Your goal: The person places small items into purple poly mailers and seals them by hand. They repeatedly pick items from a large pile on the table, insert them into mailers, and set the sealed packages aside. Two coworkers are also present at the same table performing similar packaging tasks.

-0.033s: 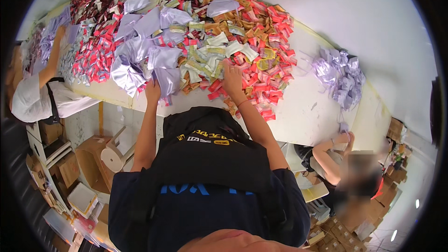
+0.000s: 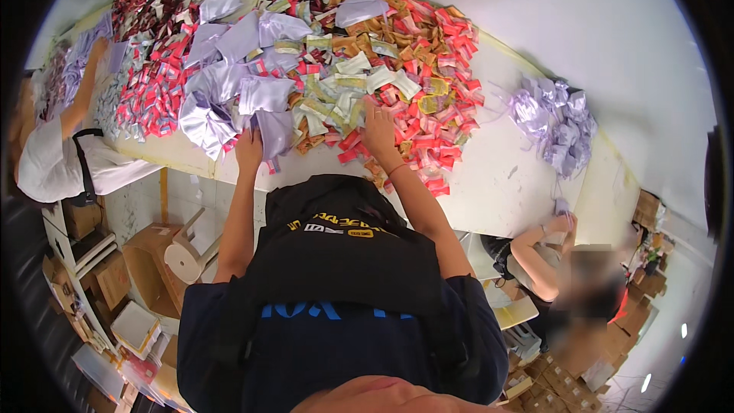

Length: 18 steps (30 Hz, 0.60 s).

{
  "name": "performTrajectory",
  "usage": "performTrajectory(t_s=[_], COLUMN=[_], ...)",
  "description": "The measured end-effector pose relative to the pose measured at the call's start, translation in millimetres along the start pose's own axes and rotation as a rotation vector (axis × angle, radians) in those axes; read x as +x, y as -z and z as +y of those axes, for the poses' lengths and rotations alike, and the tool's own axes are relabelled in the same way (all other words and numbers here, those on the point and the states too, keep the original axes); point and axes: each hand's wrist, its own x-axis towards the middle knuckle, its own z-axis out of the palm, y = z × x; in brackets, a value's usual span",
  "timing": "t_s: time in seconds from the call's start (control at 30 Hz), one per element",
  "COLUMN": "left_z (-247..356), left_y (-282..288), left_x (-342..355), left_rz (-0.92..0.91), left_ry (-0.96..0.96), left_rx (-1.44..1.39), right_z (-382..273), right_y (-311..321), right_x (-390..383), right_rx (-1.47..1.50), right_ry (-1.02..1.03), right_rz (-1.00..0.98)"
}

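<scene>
My left hand (image 2: 248, 151) is at the table's near edge, its fingers closed on a lavender satin pouch (image 2: 275, 135). More lavender pouches (image 2: 216, 82) lie heaped just beyond it. My right hand (image 2: 379, 131) reaches into a broad pile of small sealed packets, fingers bent downward. Whatever its fingertips grip is hidden among the packets. Pale green-and-white packets (image 2: 336, 92) lie beside its fingers, and pink-red packets (image 2: 434, 140) spread to its right. Orange-brown packets (image 2: 397, 11) lie farther back.
Dark red packets (image 2: 145, 6) and pink-red packets (image 2: 153, 95) cover the table's left side. A bunch of lavender pouches (image 2: 556, 118) lies on the white table (image 2: 493, 183) at right. One person (image 2: 57, 157) works at left, another (image 2: 535, 260) at right. Cardboard boxes (image 2: 157, 260) stand below.
</scene>
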Motion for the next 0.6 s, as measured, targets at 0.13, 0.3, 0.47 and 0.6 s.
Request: performTrajectory(t_s=[0.13, 0.3, 0.47, 0.6], left_z=[85, 121, 137, 148], left_y=[61, 74, 75, 89], left_x=[-18, -36, -29, -33], left_rz=[0.039, -0.134, -0.105, -0.185], left_ry=[-0.073, -0.062, -0.151, -0.103], left_rx=[-0.315, -0.359, -0.347, -0.227], right_z=[13, 44, 54, 102], right_y=[20, 21, 6, 16], right_x=[-30, -51, -31, -12], right_rx=[0.264, 0.176, 0.045, 0.703], right_ry=[-0.229, -0.296, -0.274, -0.735], right_rz=[0.0, 0.068, 0.117, 0.199])
